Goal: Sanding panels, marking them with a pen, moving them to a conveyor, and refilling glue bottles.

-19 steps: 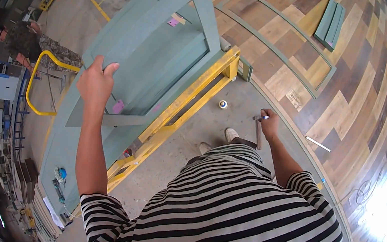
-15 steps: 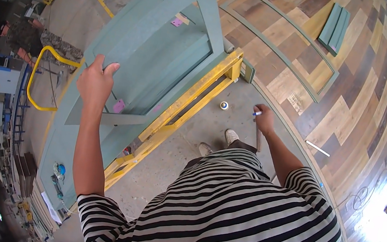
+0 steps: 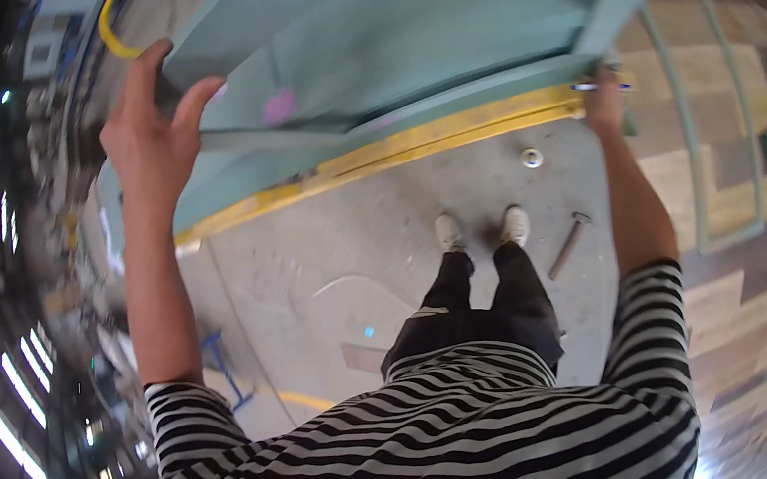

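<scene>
At ten o'clock, a left hand shows a wide-spread grip beside a green frame; toward two o'clock, the right hand clasps a pen.

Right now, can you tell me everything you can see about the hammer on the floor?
The hammer has a slim brown handle that looks like wood, and a small, dark head that looks like metal, set crosswise at one end. It lies on the grey floor, to the right of the person's pale shoes. Its head is at the end farther from the person. Nothing but the floor appears to touch it. The picture is too soft to show scratches or other tiny details.
</scene>
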Demonstrator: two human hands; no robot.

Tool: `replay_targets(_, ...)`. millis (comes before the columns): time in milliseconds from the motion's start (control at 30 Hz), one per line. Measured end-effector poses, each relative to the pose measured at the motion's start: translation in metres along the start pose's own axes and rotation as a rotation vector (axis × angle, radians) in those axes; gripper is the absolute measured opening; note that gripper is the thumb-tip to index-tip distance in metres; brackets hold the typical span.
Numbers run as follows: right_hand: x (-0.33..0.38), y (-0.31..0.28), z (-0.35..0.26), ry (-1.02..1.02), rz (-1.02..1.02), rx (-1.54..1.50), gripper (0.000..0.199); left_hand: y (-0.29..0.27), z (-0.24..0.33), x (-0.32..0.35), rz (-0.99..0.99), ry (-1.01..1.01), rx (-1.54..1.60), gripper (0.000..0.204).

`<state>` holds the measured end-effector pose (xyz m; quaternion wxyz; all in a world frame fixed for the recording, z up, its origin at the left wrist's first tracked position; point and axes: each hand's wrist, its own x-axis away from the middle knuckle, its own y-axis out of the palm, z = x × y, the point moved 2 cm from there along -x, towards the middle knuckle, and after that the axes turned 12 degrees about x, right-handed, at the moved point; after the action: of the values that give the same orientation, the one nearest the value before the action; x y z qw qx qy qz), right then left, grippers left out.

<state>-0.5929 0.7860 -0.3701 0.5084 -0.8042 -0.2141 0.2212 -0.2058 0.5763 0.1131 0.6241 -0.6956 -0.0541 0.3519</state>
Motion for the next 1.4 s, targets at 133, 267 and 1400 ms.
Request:
replay_targets(133, 0.000, -0.003, -0.030, 0.068, -0.080, 0.023, 0.044, -0.009, -0.029, 0.031, 0.057, -0.024, -0.017, 0.055)
replay_targets(267, -0.010, -0.007, -0.023, 0.095, -0.069, 0.008, 0.038, -0.008, -0.035, 0.034, 0.098, 0.031, 0.053, 0.050)
replay_targets(1400, 0.004, -0.003, -0.023, 0.107, -0.062, -0.108, 0.039, 0.028, -0.066, 0.042, 0.426, 0.307, -0.487, 0.068)
